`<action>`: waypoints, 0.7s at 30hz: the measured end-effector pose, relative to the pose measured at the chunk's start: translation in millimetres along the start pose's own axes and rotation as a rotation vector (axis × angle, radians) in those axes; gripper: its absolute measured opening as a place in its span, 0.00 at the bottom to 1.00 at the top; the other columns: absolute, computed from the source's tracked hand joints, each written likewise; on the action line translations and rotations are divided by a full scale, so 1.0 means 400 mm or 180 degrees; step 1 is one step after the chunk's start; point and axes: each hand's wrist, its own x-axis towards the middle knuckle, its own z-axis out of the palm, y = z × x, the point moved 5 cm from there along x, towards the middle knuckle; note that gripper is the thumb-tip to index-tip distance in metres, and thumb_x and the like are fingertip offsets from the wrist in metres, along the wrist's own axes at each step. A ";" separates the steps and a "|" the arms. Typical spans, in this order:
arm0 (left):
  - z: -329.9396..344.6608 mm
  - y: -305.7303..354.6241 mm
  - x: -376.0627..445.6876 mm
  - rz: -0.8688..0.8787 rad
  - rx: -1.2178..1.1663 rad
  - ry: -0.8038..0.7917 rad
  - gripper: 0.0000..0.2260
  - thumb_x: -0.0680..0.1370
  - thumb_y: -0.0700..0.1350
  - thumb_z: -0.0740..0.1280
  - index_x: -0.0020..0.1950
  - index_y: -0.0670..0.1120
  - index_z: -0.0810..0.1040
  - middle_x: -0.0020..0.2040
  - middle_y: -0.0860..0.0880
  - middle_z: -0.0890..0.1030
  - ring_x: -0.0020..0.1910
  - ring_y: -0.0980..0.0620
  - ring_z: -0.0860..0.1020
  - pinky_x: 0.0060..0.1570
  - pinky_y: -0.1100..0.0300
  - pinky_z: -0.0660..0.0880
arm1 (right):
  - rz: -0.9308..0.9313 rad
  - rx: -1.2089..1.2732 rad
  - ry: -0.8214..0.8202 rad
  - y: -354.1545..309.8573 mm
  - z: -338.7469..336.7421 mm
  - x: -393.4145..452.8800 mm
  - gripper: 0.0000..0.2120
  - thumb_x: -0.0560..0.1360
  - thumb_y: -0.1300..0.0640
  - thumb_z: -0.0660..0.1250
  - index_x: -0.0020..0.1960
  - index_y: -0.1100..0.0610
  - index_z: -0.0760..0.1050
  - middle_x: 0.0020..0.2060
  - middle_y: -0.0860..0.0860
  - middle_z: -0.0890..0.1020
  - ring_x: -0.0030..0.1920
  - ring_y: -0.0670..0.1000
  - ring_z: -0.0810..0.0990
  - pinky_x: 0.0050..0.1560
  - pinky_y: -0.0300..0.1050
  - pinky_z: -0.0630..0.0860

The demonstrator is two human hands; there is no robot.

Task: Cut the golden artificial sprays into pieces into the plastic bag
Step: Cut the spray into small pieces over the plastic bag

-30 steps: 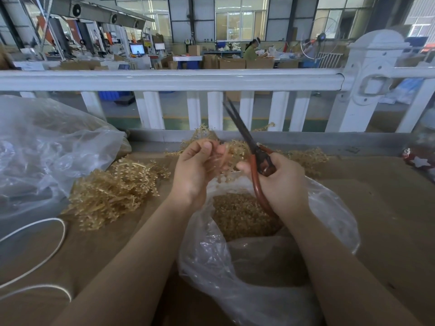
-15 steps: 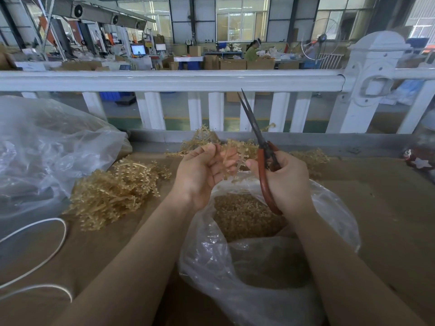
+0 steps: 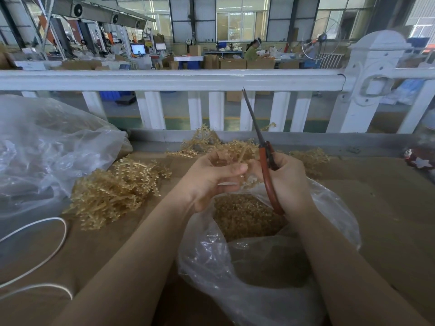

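At the far left a big clear plastic sack (image 3: 47, 147) slumps on the brown counter (image 3: 388, 208), and a white cord (image 3: 56, 234) loops across the surface below it. Just right of the sack lies a heap of golden sprays (image 3: 117, 187), uncut. More golden sprays (image 3: 211, 144) are strewn along the back edge under the white railing (image 3: 164, 80).

The left hand (image 3: 209, 177) is curled, thumb pressed toward the fingers, pinching a thin golden sprig (image 3: 240, 156) over the mouth of the plastic bag (image 3: 235, 278). The bag sits open between the forearms, a mound of cut golden pieces (image 3: 244, 215) in its bottom.

The right hand (image 3: 289, 182) grips the red-handled scissors (image 3: 264, 158), fingers wrapped round the loops; the blades are together and point up and away toward the railing, touching nothing.

At the far right edge a red ornament with a white star (image 3: 421, 160) rests on the counter. No writing anywhere is sharp enough for me to read.
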 end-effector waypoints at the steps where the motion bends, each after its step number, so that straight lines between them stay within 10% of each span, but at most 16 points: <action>1: 0.000 -0.003 -0.001 -0.0043 0.0092 0.0030 0.23 0.63 0.41 0.77 0.53 0.44 0.73 0.50 0.41 0.84 0.40 0.50 0.84 0.40 0.57 0.81 | 0.0000 -0.0023 -0.0008 0.000 0.001 0.000 0.05 0.72 0.52 0.78 0.41 0.49 0.82 0.32 0.43 0.84 0.34 0.42 0.83 0.36 0.34 0.75; 10: 0.003 -0.023 -0.004 -0.0415 0.0506 -0.0266 0.07 0.68 0.38 0.75 0.43 0.45 0.82 0.35 0.50 0.83 0.34 0.56 0.81 0.34 0.66 0.74 | -0.0196 -0.0153 -0.0196 -0.019 0.015 -0.010 0.06 0.72 0.52 0.78 0.41 0.45 0.81 0.37 0.40 0.85 0.39 0.41 0.84 0.38 0.30 0.77; 21: -0.019 -0.003 0.006 -0.0033 -0.1120 0.0248 0.03 0.77 0.35 0.67 0.46 0.41 0.79 0.36 0.48 0.83 0.34 0.54 0.83 0.36 0.62 0.81 | -0.0484 -0.0101 0.0076 -0.042 -0.005 -0.020 0.06 0.71 0.48 0.77 0.42 0.46 0.80 0.37 0.40 0.84 0.40 0.41 0.83 0.41 0.29 0.74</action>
